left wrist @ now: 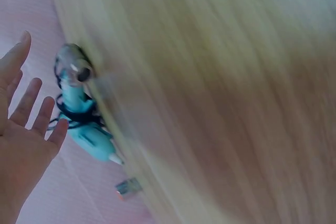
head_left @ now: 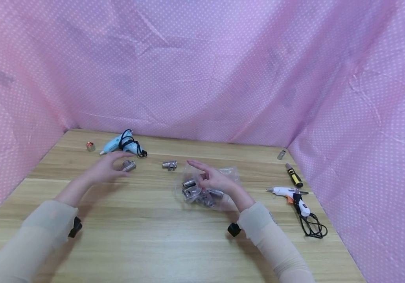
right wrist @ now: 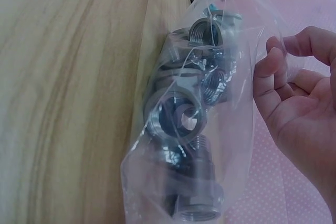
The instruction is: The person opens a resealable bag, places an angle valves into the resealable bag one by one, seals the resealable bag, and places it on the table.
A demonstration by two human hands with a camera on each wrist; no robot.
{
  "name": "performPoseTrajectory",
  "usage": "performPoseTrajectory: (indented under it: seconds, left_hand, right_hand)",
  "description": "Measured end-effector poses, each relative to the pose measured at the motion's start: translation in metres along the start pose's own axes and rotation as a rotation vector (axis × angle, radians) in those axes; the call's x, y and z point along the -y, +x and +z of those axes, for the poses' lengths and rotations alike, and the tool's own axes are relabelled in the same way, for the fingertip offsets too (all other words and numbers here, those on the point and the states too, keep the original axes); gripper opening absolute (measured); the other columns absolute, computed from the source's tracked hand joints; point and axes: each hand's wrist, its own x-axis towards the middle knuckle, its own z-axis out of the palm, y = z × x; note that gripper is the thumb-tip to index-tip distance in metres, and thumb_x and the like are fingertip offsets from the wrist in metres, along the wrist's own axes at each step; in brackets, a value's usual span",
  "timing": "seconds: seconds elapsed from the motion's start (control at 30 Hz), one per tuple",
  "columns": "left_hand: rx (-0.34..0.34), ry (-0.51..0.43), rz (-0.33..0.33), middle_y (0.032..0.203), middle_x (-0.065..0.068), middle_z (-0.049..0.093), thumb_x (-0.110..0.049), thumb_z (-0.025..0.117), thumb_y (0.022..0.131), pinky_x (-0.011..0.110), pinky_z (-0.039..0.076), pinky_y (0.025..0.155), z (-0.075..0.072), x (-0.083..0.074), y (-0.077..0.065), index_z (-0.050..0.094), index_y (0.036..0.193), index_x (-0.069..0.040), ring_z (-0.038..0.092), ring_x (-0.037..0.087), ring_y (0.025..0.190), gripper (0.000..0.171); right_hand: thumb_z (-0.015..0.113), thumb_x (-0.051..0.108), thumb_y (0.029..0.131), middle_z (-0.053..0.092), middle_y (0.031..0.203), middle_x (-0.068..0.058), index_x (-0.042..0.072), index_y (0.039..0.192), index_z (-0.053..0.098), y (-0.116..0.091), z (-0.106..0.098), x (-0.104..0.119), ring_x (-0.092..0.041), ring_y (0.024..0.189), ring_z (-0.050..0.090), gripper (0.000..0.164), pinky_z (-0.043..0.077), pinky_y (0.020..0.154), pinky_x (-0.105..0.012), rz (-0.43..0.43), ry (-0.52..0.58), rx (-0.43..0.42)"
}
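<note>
My left hand (head_left: 108,169) is spread with its fingers apart beside a metal tee pipe fitting (head_left: 129,166). In the left wrist view the fingers are straight, and the same fitting (left wrist: 73,62) lies beyond them, apart from the hand. My right hand (head_left: 216,181) hovers over a clear plastic bag (head_left: 231,173) of threaded metal pipe fittings (right wrist: 176,114). Its index finger reaches out, with the thumb apart from it in the head view. Whether the fingertips touch the bag's film, I cannot tell. A second tee fitting (head_left: 169,165) lies between the hands.
A light blue glue gun (head_left: 117,142) with its black cord wrapped round it lies at the back left, near a small metal piece with red (head_left: 90,146). On the right are a metal cylinder (head_left: 281,154), a yellow-black screwdriver (head_left: 295,177) and a white glue gun (head_left: 284,191). Pink curtains surround the wooden table (head_left: 146,239).
</note>
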Motion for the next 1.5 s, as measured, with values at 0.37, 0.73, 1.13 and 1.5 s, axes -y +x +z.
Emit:
performPoseTrajectory:
  seconds: [0.37,0.73,1.13,1.5]
  left_hand:
    - [0.017,-0.001,0.058,0.127,0.028,0.052,-0.002,0.078,0.072,0.063,0.033,0.1,0.001,0.023,0.002,0.049,0.129,0.005,0.045,0.048,0.118,0.065]
    - [0.069,0.003,-0.022,0.118,0.027,0.057,-0.005,0.075,0.078,0.057,0.046,0.091,0.002,0.03,0.003,0.051,0.128,0.003,0.054,0.046,0.109,0.056]
    - [0.039,-0.024,-0.041,0.115,0.025,0.062,-0.005,0.072,0.081,0.053,0.048,0.09,-0.001,0.026,0.006,0.055,0.124,0.003,0.059,0.041,0.105,0.048]
    - [-0.003,-0.012,-0.063,0.11,0.021,0.064,-0.007,0.072,0.082,0.049,0.052,0.085,0.0,0.008,0.004,0.056,0.124,0.002,0.062,0.036,0.1,0.047]
  right_hand:
    - [0.051,-0.009,0.085,0.017,0.156,-0.011,0.018,0.152,0.018,0.002,-0.003,-0.003,-0.019,0.069,0.053,0.079,0.05,0.065,-0.058,-0.01,0.007,0.025]
    - [0.05,-0.011,0.085,0.02,0.154,-0.017,0.016,0.152,0.017,0.002,-0.003,-0.003,-0.021,0.071,0.053,0.079,0.049,0.065,-0.059,-0.017,0.012,0.032]
    - [0.052,-0.012,0.084,0.02,0.154,-0.014,0.011,0.152,0.015,0.004,-0.004,-0.008,-0.022,0.069,0.053,0.08,0.047,0.064,-0.063,-0.023,0.013,0.035]
    - [0.054,-0.007,0.085,0.023,0.154,-0.003,0.025,0.151,0.019,0.012,-0.007,-0.027,-0.019,0.071,0.055,0.081,0.052,0.061,-0.053,-0.023,-0.021,0.014]
